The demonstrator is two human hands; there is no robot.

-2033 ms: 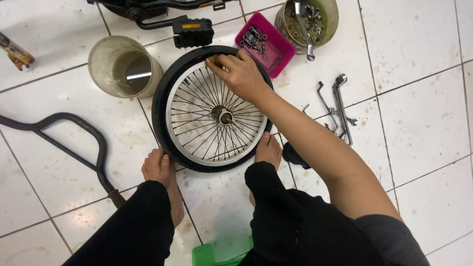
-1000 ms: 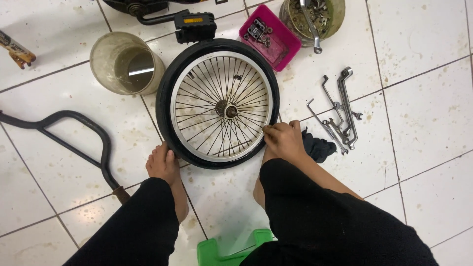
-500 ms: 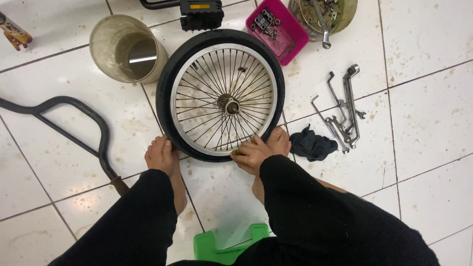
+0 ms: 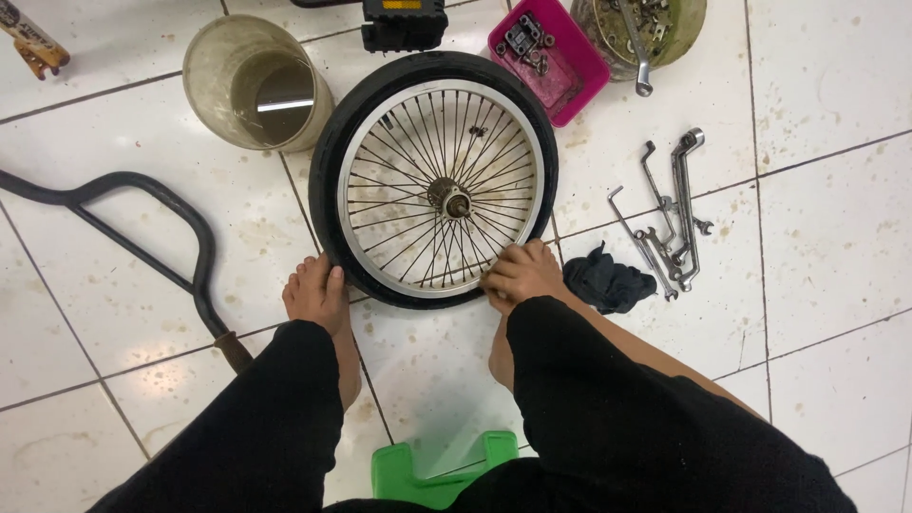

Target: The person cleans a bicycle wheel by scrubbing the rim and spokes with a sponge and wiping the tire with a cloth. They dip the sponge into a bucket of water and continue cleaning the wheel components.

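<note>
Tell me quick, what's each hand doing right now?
Left hand: not in view.
Right hand: fingers curled over the near edge of the tyre; whether it grips cannot be told.

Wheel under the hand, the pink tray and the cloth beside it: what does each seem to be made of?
The wheel: a matte black tyre that looks like rubber, around a pale, dull-shining rim and thin spokes, probably metal. The right hand rests on its lower edge. The pink tray: smooth, evenly coloured, likely plastic. The cloth: dark, crumpled and folded, so fabric.
</note>
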